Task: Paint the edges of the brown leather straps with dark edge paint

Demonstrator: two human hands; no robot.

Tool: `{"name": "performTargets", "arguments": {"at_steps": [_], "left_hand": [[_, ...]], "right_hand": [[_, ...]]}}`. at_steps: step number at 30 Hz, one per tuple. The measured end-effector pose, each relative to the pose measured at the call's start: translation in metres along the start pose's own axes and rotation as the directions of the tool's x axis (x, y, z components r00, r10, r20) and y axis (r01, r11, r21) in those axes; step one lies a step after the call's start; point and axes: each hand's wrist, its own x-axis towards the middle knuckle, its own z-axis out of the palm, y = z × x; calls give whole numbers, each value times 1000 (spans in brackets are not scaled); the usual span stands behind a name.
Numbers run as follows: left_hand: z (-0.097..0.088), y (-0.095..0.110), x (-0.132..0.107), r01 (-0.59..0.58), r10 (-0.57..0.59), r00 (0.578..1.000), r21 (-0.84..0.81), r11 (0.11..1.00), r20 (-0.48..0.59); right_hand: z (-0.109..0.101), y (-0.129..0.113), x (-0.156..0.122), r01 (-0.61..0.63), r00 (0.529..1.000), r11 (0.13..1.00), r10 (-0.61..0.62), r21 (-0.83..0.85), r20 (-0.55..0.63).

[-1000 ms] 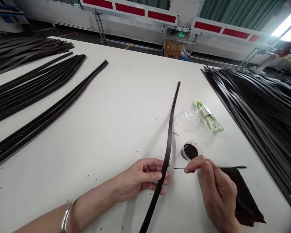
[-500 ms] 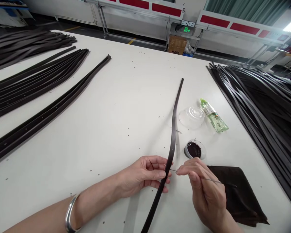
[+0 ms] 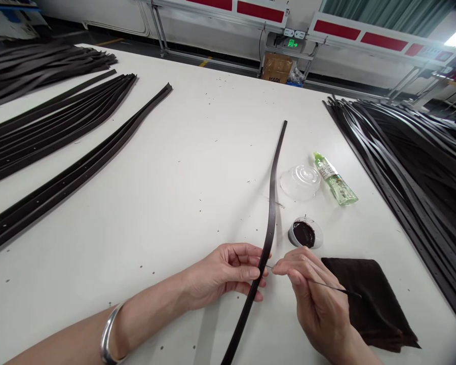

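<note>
A long dark leather strap [image 3: 271, 213] with small holes runs up from the bottom edge, its far part curving above the white table. My left hand [image 3: 237, 271] pinches it between thumb and fingers. My right hand [image 3: 319, 296] grips a thin metal rod-like tool [image 3: 336, 288], whose fine tip meets the strap's right edge beside my left thumb. Just beyond my right hand stands a small clear cup of dark liquid [image 3: 304, 233]. A folded dark brown cloth [image 3: 376, 299] lies to the right, partly behind that hand.
Behind the cup are a clear plastic lid [image 3: 300, 182] and a green squeeze bottle [image 3: 336, 180] on its side. Piles of dark straps [image 3: 410, 167] cover the right side. More straps [image 3: 76, 175] lie at the left. Small dark specks dot the white table [image 3: 167, 203].
My right hand has shifted slightly left with the thin tool, bringing its fingers closer to the strap. The left hand keeps its hold in about the same place.
</note>
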Motion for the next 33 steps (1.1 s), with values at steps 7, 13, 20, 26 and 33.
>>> {"name": "performTargets", "arguments": {"at_steps": [7,13,20,26,33], "left_hand": [[0,0,0,-6,6,1000,7,1000,-1],[0,-1,0,-2,2,1000,7,1000,-15],[0,-1,0,2,-2,1000,-1,1000,-28],[1,0,0,10,-10,999,-7,1000,-37],[0,0,0,10,-10,999,-4,1000,-41]], "right_hand": [[0,-1,0,-15,1000,1000,15,-11,1],[1,-1,-2,-28,1000,999,28,-33,-7],[2,-1,-3,-21,1000,998,22,-64,5],[1,-1,-3,-33,999,997,34,-75,7],[1,-1,-3,-17,1000,998,18,-62,6]]}}
